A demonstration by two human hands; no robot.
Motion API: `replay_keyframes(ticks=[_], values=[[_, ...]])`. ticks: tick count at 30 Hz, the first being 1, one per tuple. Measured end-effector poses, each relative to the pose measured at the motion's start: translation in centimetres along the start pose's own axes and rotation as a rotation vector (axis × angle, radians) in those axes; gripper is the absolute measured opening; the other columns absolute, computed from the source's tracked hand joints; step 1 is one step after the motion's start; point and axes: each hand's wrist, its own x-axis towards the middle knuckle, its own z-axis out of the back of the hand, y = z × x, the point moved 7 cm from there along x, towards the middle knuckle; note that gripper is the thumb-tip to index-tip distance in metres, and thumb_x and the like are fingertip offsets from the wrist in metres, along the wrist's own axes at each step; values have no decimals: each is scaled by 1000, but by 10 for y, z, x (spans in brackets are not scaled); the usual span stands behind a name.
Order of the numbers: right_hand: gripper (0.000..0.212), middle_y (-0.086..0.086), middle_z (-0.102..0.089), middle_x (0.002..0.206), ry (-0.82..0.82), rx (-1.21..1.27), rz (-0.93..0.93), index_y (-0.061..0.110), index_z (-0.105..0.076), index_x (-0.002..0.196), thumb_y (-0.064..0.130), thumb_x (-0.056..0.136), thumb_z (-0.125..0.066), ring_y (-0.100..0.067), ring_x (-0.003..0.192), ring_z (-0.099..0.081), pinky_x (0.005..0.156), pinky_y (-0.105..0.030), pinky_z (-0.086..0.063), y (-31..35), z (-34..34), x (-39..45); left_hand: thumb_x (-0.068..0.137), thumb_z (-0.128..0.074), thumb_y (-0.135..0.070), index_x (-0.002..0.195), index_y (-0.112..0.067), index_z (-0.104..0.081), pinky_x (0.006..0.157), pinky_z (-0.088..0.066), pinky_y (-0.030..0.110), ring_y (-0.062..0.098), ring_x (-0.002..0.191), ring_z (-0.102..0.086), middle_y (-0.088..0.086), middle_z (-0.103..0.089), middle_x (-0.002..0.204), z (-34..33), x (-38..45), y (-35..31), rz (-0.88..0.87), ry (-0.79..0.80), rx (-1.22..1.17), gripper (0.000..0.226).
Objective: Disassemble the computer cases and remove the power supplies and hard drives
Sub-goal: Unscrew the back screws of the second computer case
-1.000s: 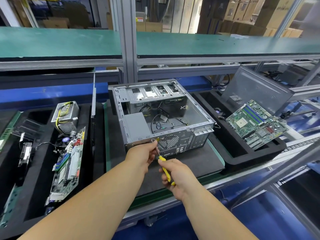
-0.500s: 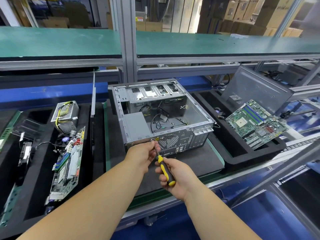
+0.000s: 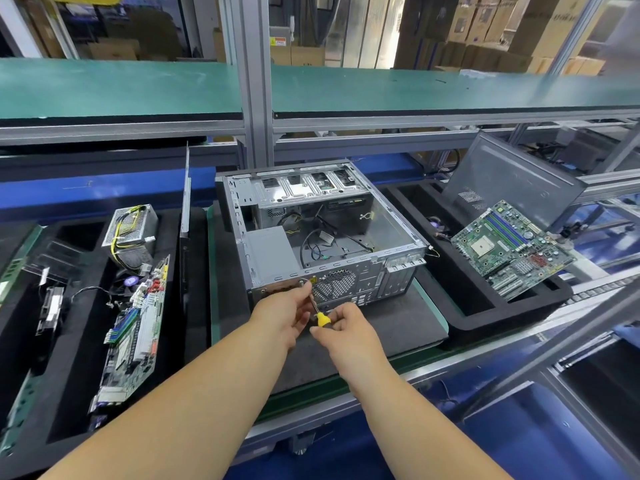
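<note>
An open grey computer case (image 3: 388, 216) lies on its side on a dark mat, rear panel facing me. A grey power supply (image 3: 272, 252) sits inside its near left corner, with loose black cables beside it. My right hand (image 3: 346, 327) grips the yellow handle of a screwdriver (image 3: 322, 318), whose shaft slants up to a screw at the top of the rear panel. My left hand (image 3: 282, 311) pinches the shaft near its tip, against the panel. The tip itself is hidden by my fingers.
A black foam tray (image 3: 31, 341) on the left holds a removed power supply (image 3: 130, 225), a fan and a motherboard (image 3: 133, 337). A second tray (image 3: 485, 317) on the right holds a green motherboard (image 3: 512, 249) and a leaning side panel (image 3: 512, 181). A green shelf (image 3: 121, 86) spans overhead.
My right hand has shifted up along the screwdriver handle, closer to my left hand, so less yellow shows. The shaft stays on the same rear-panel screw.
</note>
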Motion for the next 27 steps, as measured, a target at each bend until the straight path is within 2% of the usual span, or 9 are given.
replay_keyframes(ticks=[2,4,7,11,14,16,19,23,27], values=[[19,1,-61,74,38,51,-48,18,-55,97,29,89,-69,-12,64,-49,59,-27,-39,-1,-2,0,87,-74,-18,87,-10,-70,45,-46,16,6,56,-62,-3,-70,62,1,2,-2,-30,-14,-7,9],[16,1,-64,68,109,172,-120,15,-58,98,31,95,-61,-11,55,-44,53,-25,-35,-3,-6,0,89,-72,-15,86,-10,-70,46,-47,14,3,52,-62,-4,-69,61,0,3,-2,-52,0,-17,7],[26,1,-62,59,183,275,-258,13,-64,97,33,102,-49,-12,49,-40,50,-25,-31,-8,-7,-2,93,-66,-12,82,-9,-70,47,-48,12,1,48,-62,-4,-68,58,-2,2,-2,-67,25,-24,11],[39,-3,-62,61,273,451,-341,9,-69,95,35,105,-43,-14,49,-44,51,-25,-34,-11,-10,-8,97,-58,-11,87,-7,-70,49,-49,13,5,61,-65,-3,-71,62,-4,1,-2,-79,47,-38,16],[40,-6,-61,64,317,538,-367,4,-67,105,34,106,-40,-14,47,-45,48,-24,-37,-11,-11,-9,100,-52,-9,90,-8,-70,49,-50,14,6,64,-66,-3,-72,66,-5,0,-2,-87,73,-59,20],[39,-6,-60,65,338,578,-388,4,-64,111,33,106,-39,-14,47,-45,48,-24,-37,-10,-12,-10,101,-49,-9,91,-9,-69,49,-50,15,6,64,-66,-3,-72,66,-7,-2,-1,-86,94,-74,23],[34,-7,-60,65,367,612,-410,6,-62,107,31,105,-39,-14,47,-44,49,-25,-36,-9,-15,-12,103,-46,-13,91,-12,-69,49,-45,20,7,67,-59,-4,-70,65,-10,-4,2,-68,126,-96,26],[28,-6,-59,65,391,631,-400,7,-63,105,28,103,-43,-14,47,-43,47,-23,-36,-10,-21,-11,103,-46,-13,93,-12,-70,38,-39,16,4,59,-64,-2,-70,65,-11,-6,6,-31,148,-197,26],[18,-3,-59,63,296,555,-323,11,-63,91,25,99,-55,-14,44,-41,48,-24,-35,-16,-17,-3,103,-43,-10,94,-8,-68,47,-49,19,4,61,-68,-1,-72,69,-12,-7,4,-26,166,-209,26]])
